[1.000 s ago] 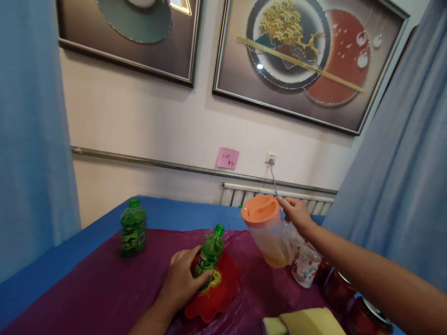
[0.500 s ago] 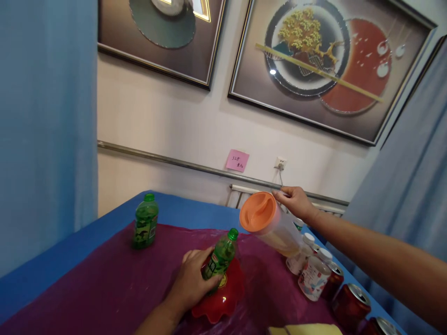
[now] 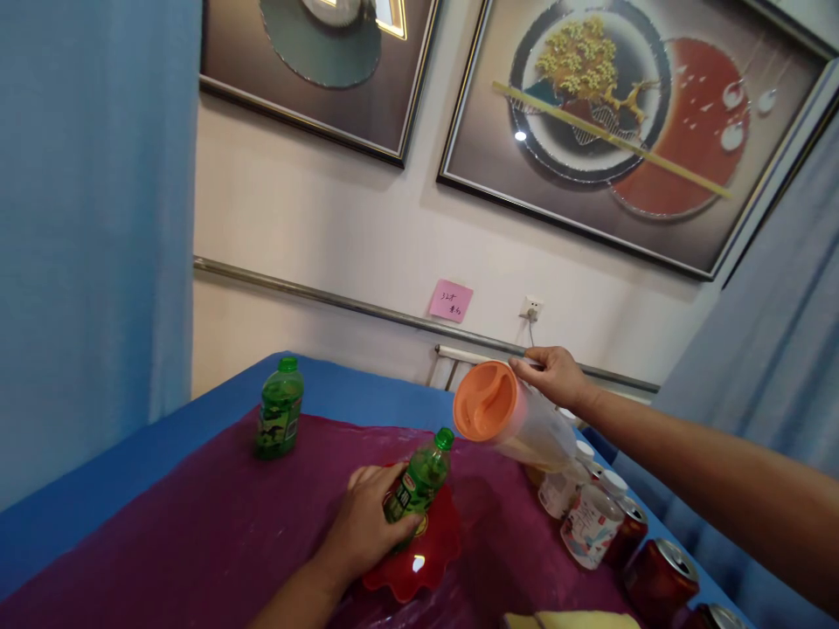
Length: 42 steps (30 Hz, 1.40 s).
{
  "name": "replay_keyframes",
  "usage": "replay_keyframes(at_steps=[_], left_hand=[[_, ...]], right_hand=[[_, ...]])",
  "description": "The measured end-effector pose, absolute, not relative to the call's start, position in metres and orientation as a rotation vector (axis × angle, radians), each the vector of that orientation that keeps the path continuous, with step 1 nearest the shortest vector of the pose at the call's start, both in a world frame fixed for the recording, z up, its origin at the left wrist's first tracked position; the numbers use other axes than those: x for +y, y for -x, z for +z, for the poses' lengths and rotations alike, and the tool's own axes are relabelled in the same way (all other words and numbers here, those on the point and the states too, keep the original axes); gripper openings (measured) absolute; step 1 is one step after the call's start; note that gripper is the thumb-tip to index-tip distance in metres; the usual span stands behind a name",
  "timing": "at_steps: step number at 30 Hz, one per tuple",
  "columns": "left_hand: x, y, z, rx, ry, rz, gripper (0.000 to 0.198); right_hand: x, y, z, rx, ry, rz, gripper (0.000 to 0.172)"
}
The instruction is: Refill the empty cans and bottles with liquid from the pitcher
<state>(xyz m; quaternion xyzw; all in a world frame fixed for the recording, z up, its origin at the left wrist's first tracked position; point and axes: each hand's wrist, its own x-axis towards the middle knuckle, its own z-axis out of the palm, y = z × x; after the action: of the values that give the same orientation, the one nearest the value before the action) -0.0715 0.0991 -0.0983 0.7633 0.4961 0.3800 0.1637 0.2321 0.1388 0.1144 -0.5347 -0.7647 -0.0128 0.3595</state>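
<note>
My left hand (image 3: pixel 370 520) is wrapped round a green plastic bottle (image 3: pixel 423 480), which leans to the right above a red scalloped dish (image 3: pixel 433 559). Higher up and to the right, my right hand (image 3: pixel 554 376) grips a clear pitcher (image 3: pixel 534 428) near its top. The pitcher is tilted, its orange lid (image 3: pixel 485 402) facing left and toward the bottle's green top, with a gap between them. Some pale yellowish liquid shows inside it. A second green bottle (image 3: pixel 280 411) stands upright at the left on the purple sheet (image 3: pixel 216 524).
Along the right table edge stand white-capped bottles (image 3: pixel 592 524) and dark red cans (image 3: pixel 662 577). A yellow item (image 3: pixel 577 620) lies at the bottom edge. A blue cloth (image 3: pixel 354 393) covers the table under the purple sheet. Behind are a wall rail (image 3: pixel 341 306) and a blue curtain (image 3: pixel 98 218).
The pitcher is tipped slightly further, and the liquid in it has shifted. The whole view has moved a little, while both hands keep their hold.
</note>
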Motion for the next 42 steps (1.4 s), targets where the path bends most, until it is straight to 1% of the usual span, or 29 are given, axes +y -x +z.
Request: replay_keyframes(at_steps=[14, 21, 34, 42], left_hand=[[0.099, 0.071, -0.099, 1.380, -2.200, 1.071, 0.061], [0.097, 0.072, -0.098, 1.378, -2.196, 1.080, 0.059], [0.097, 0.071, -0.099, 1.345, -2.193, 1.103, 0.061], [0.096, 0.071, -0.098, 1.352, -2.180, 1.074, 0.061]], right_hand=[[0.133, -0.223, 0.122, -2.015, 1.385, -0.074, 0.050], [0.131, -0.218, 0.124, -2.032, 1.375, -0.107, 0.052], [0.132, -0.216, 0.125, -2.080, 1.380, -0.130, 0.049], [0.130, -0.213, 0.129, -2.060, 1.375, -0.126, 0.052]])
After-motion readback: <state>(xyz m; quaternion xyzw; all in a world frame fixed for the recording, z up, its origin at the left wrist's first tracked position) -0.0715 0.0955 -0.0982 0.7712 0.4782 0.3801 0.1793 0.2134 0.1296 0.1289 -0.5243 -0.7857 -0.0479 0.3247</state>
